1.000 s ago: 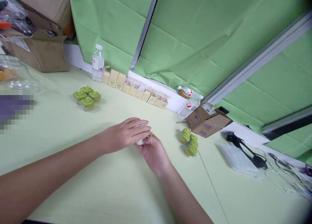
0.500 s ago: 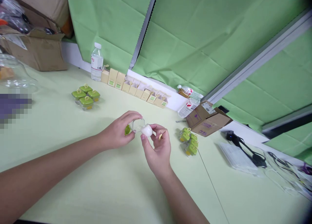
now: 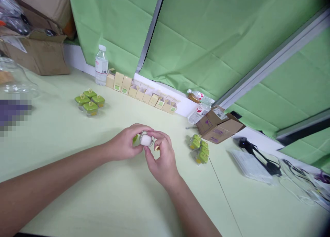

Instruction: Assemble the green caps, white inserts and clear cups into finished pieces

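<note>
My left hand is closed round a small clear plastic container, mostly hidden by the fingers. Something green shows beside its palm. A white rounded piece sits at the container's mouth, and my right hand has its thumb and fingertips on it. Tucked in the curled fingers of that hand is a small yellowish loop-like bit. Both hands meet just above the table. How deep the white piece sits in the container I cannot tell.
Clear boxes with green lids stand in groups at left and right. A row of small cream cartons lines the wall beside a water bottle. Cardboard boxes, a black headset-like item and cables lie around.
My right hand has moved left with the white piece, bringing it from beside the clear container to its mouth. My left hand has stayed nearly in place.
</note>
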Motion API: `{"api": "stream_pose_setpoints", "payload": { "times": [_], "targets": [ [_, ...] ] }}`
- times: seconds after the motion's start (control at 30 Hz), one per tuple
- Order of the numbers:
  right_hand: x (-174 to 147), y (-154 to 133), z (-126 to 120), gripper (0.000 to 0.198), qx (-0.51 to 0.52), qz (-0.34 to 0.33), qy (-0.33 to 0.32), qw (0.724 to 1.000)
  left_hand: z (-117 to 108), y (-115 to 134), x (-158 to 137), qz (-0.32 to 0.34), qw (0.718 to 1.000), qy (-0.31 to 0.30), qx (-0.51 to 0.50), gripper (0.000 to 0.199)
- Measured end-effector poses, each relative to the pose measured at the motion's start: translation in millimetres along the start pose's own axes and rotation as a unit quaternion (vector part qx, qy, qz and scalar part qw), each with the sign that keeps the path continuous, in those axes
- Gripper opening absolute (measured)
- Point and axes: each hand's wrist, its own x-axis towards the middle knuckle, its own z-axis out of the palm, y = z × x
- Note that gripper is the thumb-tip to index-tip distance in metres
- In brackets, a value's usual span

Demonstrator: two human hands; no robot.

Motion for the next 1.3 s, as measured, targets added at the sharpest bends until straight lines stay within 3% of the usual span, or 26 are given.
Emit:
{"api": "stream_pose_setpoints", "payload": {
  "times": [0.27, 0.53, 0.6, 0.67, 0.73, 0.83, 0.9, 0.97, 1.03, 1.13, 1.3],
  "targets": [
    [-0.5, 4.8, 0.7, 0.028, 0.009, 0.016, -0.007, 1.0, -0.2, -0.1, -0.5, 0.002, 1.0, 0.0, 0.019, 0.054],
    [-3.1, 8.0, 4.3, 0.028, 0.018, 0.035, 0.039, 0.998, 1.8, 0.9, -1.3, 0.001, 0.999, 0.003, 0.034, 0.055],
    [-3.1, 7.6, 4.8, 0.028, 0.038, 0.055, 0.05, 0.997, 2.5, 0.0, -1.3, 0.014, 0.999, 0.006, 0.05, 0.055],
    [-2.1, 6.8, 5.9, 0.027, 0.1, 0.117, 0.067, 0.986, 1.8, -1.1, -1.0, 0.038, 0.997, 0.016, 0.072, 0.054],
    [-0.4, 6.8, 7.3, 0.027, 0.215, 0.23, 0.08, 0.946, -0.8, -1.9, -0.3, 0.075, 0.991, 0.019, 0.113, 0.053],
    [2.3, 9.1, 9.3, 0.028, 0.407, 0.397, 0.05, 0.821, -6.5, -1.1, 1.6, 0.153, 0.964, -0.017, 0.217, 0.048],
    [3.0, 11.3, 10.3, 0.022, 0.5, 0.44, 0.012, 0.746, -9.2, 1.3, 3.1, 0.202, 0.934, -0.045, 0.29, 0.044],
    [2.9, 13.0, 10.8, 0.01, 0.563, 0.446, -0.017, 0.695, -10.3, 4.7, 4.5, 0.23, 0.909, -0.06, 0.343, 0.04],
    [2.5, 14.0, 10.9, 0.004, 0.598, 0.449, -0.026, 0.663, -10.6, 7.8, 5.5, 0.241, 0.893, -0.069, 0.374, 0.037],
    [2.1, 14.7, 10.6, 0.003, 0.619, 0.459, -0.01, 0.637, -11.5, 9.0, 5.9, 0.246, 0.885, -0.071, 0.389, 0.034],
    [2.0, 14.8, 12.6, 0.009, 0.609, 0.467, 0.011, 0.641, -12.8, 3.3, 5.2, 0.217, 0.899, -0.047, 0.379, 0.039]
  ]
}}
